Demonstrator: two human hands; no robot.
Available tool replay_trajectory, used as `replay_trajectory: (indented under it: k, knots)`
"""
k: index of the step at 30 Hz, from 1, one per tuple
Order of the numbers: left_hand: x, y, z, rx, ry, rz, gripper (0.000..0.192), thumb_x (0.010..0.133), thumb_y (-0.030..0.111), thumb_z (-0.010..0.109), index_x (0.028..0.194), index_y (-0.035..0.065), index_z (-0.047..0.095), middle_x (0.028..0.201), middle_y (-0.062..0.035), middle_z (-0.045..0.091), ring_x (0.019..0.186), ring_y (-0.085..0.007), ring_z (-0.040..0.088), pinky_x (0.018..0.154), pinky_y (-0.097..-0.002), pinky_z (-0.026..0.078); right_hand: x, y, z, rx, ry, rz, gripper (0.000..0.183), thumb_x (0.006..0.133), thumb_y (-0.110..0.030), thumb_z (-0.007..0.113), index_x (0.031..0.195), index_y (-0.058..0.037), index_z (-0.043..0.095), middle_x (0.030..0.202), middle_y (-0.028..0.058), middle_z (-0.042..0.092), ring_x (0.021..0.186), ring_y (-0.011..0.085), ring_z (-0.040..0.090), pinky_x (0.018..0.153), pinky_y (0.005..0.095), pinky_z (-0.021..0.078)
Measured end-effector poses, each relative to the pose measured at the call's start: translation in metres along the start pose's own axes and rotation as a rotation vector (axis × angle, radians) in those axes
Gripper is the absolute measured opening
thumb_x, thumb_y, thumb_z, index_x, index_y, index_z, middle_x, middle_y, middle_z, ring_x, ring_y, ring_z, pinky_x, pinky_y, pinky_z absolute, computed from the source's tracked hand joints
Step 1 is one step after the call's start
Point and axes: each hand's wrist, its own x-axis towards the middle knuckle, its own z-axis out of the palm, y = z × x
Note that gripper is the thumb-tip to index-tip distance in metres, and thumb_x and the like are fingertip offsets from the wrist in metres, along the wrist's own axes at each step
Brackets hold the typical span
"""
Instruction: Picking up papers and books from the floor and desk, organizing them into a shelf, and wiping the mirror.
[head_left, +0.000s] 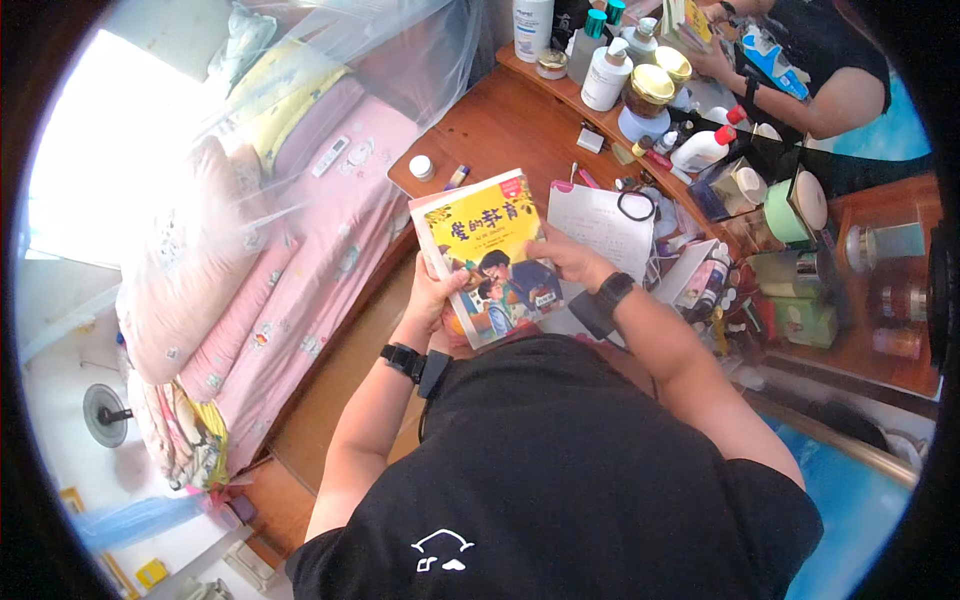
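A paperback book (491, 259) with a yellow illustrated cover is held in front of my body, tilted slightly. My left hand (436, 291) grips its left edge, thumb on the front cover. On the opposite side, my right hand (568, 257) holds the right edge with fingers lying over the cover. A paler layer, pages or a second booklet, shows along the book's left and top edges; I cannot tell which. Just right of the book, printed paper sheets (600, 217) lie on the wooden dresser, with a black hair tie (636, 205) on top.
Lotion bottles (606, 77) and jars crowd the dresser shelf (566, 84) before a mirror (862, 105). A small white jar (421, 167) stands near the dresser's left corner. Leftward is a bed with pink bedding (322, 247), a remote control (331, 156) and a sheer net (375, 52).
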Motion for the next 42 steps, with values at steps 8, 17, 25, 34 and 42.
replay_trajectory:
  k: [8,17,25,34,42]
  knots:
    - [-0.007,0.07,0.058,0.089,-0.218,0.187,0.082,0.065,0.002,0.08,0.13,0.0055,0.03,0.122,-0.0098,0.051,0.111,-0.0199,0.054,0.093,-0.0357,0.047,-0.041,-0.071,0.026,-0.38,-0.013,-0.211,0.105,0.078,-0.052,0.068,0.151,-0.0199,0.0,0.146,0.0105,0.033,0.129,0.0209,0.04,0.101,0.0373,0.0405]
    - [-0.008,0.098,0.077,0.128,-0.289,0.144,0.077,0.064,0.005,0.081,0.126,0.0016,0.036,0.111,-0.0096,0.059,0.101,-0.0189,0.06,0.088,-0.0336,0.049,-0.051,-0.091,0.005,-0.364,-0.036,-0.374,0.091,0.085,-0.038,0.066,0.15,-0.0095,0.009,0.146,0.0115,0.035,0.128,0.0207,0.039,0.105,0.0315,0.0334]
    - [0.039,0.05,0.045,0.36,-0.286,0.279,0.072,0.067,0.003,0.08,0.126,-0.0012,0.041,0.118,-0.0114,0.055,0.107,-0.0205,0.056,0.091,-0.0349,0.048,-0.069,-0.089,0.027,-0.676,0.3,-0.426,0.116,0.059,-0.017,0.088,0.147,-0.0055,0.013,0.149,0.0123,0.027,0.137,0.0217,0.026,0.112,0.0361,0.0214]
    - [0.078,-0.007,0.021,0.737,-0.341,0.263,0.09,0.067,0.01,0.084,0.131,0.0017,0.022,0.118,-0.0121,0.055,0.11,-0.0203,0.053,0.095,-0.034,0.045,-0.045,-0.039,-0.027,-0.815,0.303,-0.647,0.111,0.057,-0.016,0.089,0.144,-0.014,0.021,0.142,0.0096,0.036,0.13,0.0229,0.037,0.107,0.0344,0.032]
    - [0.087,-0.008,0.012,0.624,-0.433,0.368,0.141,0.055,0.028,0.091,0.145,0.0063,-0.014,0.14,-0.0162,0.033,0.126,-0.0259,0.04,0.105,-0.0391,0.037,-0.053,-0.051,-0.034,-0.991,0.273,-0.517,0.13,0.051,-0.027,0.092,0.149,-0.0138,0.008,0.151,0.0141,0.023,0.138,0.0273,0.025,0.112,0.0377,0.0237]
